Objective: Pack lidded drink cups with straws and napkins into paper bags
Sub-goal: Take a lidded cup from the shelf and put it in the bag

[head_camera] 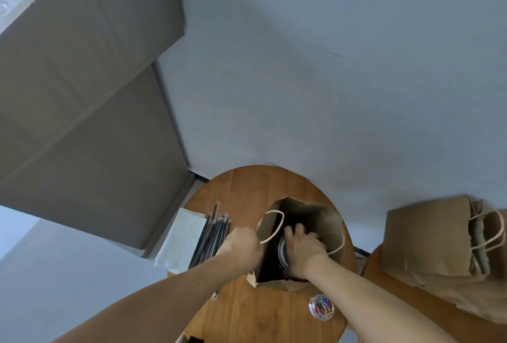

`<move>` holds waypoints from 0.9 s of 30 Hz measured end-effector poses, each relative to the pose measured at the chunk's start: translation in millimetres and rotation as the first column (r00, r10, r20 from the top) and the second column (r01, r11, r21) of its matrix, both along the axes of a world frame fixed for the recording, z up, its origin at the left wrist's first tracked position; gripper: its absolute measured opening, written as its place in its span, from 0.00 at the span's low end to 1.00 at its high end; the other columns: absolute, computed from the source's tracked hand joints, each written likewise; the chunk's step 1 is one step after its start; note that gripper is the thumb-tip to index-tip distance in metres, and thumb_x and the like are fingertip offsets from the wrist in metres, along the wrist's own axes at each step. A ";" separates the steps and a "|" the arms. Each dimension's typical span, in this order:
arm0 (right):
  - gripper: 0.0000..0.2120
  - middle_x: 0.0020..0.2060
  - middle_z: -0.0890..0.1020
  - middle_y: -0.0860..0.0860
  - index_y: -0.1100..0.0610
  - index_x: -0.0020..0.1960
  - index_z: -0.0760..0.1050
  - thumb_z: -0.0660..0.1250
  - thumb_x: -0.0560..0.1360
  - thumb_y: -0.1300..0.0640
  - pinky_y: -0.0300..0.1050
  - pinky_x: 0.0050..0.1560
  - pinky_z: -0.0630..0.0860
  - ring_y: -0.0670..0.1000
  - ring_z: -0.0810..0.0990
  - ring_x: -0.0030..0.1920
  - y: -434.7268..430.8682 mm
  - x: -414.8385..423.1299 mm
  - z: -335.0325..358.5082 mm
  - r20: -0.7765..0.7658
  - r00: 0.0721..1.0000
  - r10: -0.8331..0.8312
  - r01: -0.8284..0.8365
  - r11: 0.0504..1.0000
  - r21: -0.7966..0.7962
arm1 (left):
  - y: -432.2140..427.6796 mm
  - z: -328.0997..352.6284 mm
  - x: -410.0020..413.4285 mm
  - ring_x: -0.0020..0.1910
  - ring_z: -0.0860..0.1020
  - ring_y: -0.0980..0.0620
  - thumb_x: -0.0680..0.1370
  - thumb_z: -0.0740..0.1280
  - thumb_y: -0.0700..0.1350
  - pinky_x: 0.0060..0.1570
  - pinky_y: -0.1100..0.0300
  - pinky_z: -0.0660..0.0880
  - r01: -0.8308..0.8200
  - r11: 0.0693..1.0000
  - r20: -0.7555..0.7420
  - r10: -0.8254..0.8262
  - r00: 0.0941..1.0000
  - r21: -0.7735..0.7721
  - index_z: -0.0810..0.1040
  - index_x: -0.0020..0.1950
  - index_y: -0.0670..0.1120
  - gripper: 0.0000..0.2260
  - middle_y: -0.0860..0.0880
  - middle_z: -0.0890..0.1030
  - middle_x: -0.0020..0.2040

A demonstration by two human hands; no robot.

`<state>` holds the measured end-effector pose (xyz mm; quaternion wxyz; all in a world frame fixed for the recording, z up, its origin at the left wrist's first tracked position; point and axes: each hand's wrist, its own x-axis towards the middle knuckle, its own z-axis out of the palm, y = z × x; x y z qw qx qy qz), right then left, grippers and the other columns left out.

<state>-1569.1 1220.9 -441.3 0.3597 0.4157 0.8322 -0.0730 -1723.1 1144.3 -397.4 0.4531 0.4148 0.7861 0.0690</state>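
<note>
cup in the bag, right hand fingers curled over its lid; left hand pinches the rim. straws, napkins at nine o'clock not yet packed.

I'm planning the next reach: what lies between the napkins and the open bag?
In the head view, the straws lie between the napkins and the bag, with the left hand gripping the bag's left edge.

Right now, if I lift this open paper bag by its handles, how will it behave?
The paper bag probably flexes: its mouth looks bent out of square where the left hand grips the rim. With the lidded cup sitting low inside under the right hand, it likely hangs bottom-heavy. The thin twine handles may let it swing.
</note>
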 end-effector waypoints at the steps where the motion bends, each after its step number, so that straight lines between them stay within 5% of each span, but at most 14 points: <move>1: 0.43 0.64 0.64 0.60 0.53 0.71 0.52 0.72 0.68 0.37 0.64 0.54 0.76 0.70 0.72 0.62 -1.3 -2.7 -7.6 -0.011 1.000 -0.006 0.006 1.000 -0.008 | -1.2 -0.2 -0.4 0.32 0.83 0.52 0.81 0.62 0.44 0.34 0.58 0.83 0.005 1.000 -0.012 -0.005 1.000 0.006 0.78 0.54 0.44 0.07 0.48 0.80 0.39; 5: 0.37 0.61 0.66 0.59 0.53 0.69 0.54 0.71 0.70 0.42 0.65 0.52 0.75 0.67 0.75 0.58 -5.0 -16.9 -36.9 -0.046 0.998 -0.041 0.041 0.999 -0.010 | -3.0 -0.7 -4.0 0.33 0.83 0.52 0.81 0.62 0.42 0.33 0.61 0.82 -0.012 1.000 0.000 0.012 1.000 0.017 0.77 0.56 0.44 0.07 0.48 0.80 0.41; 10: 0.31 0.60 0.64 0.59 0.54 0.70 0.54 0.64 0.74 0.46 0.54 0.42 0.72 0.62 0.76 0.52 -5.5 -23.8 -59.7 -0.087 0.996 -0.016 0.015 1.000 -0.020 | -1.3 3.1 -7.6 0.38 0.84 0.48 0.81 0.61 0.40 0.40 0.54 0.83 0.005 1.000 -0.009 -0.005 1.000 -0.012 0.75 0.61 0.43 0.09 0.45 0.82 0.46; 16: 0.32 0.66 0.63 0.62 0.56 0.76 0.52 0.62 0.77 0.55 0.55 0.52 0.76 0.64 0.74 0.57 -9.6 -33.4 -71.1 -0.118 0.992 0.035 -0.036 0.999 -0.006 | 3.1 7.9 -8.7 0.39 0.85 0.46 0.82 0.58 0.40 0.40 0.54 0.83 0.062 0.998 -0.033 -0.062 0.998 -0.026 0.75 0.59 0.41 0.09 0.42 0.82 0.47; 21: 0.36 0.69 0.61 0.60 0.53 0.76 0.50 0.65 0.75 0.53 0.58 0.60 0.72 0.64 0.70 0.63 -11.7 -32.5 -44.8 -0.147 0.982 -0.117 0.102 0.989 -0.106 | 2.4 7.7 -12.3 0.37 0.85 0.47 0.81 0.60 0.42 0.39 0.53 0.83 0.004 1.000 -0.013 -0.004 1.000 -0.003 0.75 0.58 0.43 0.08 0.45 0.81 0.46; 24: 0.30 0.69 0.63 0.59 0.56 0.73 0.57 0.67 0.75 0.55 0.55 0.68 0.69 0.61 0.67 0.68 -8.0 -35.4 -8.1 -0.177 0.975 -0.135 0.112 0.985 -0.132 | 2.2 10.4 -14.2 0.34 0.84 0.48 0.80 0.58 0.44 0.37 0.53 0.83 0.018 1.000 0.007 -0.018 1.000 0.012 0.75 0.53 0.44 0.08 0.45 0.82 0.41; 27: 0.19 0.61 0.72 0.56 0.56 0.65 0.68 0.66 0.75 0.58 0.50 0.59 0.74 0.57 0.74 0.60 1.7 -34.7 43.3 -0.249 0.966 -0.074 0.038 0.988 -0.147 | 5.2 14.0 -19.0 0.36 0.85 0.48 0.80 0.60 0.48 0.40 0.53 0.83 0.021 1.000 0.057 -0.022 0.998 0.014 0.77 0.44 0.46 0.10 0.44 0.83 0.39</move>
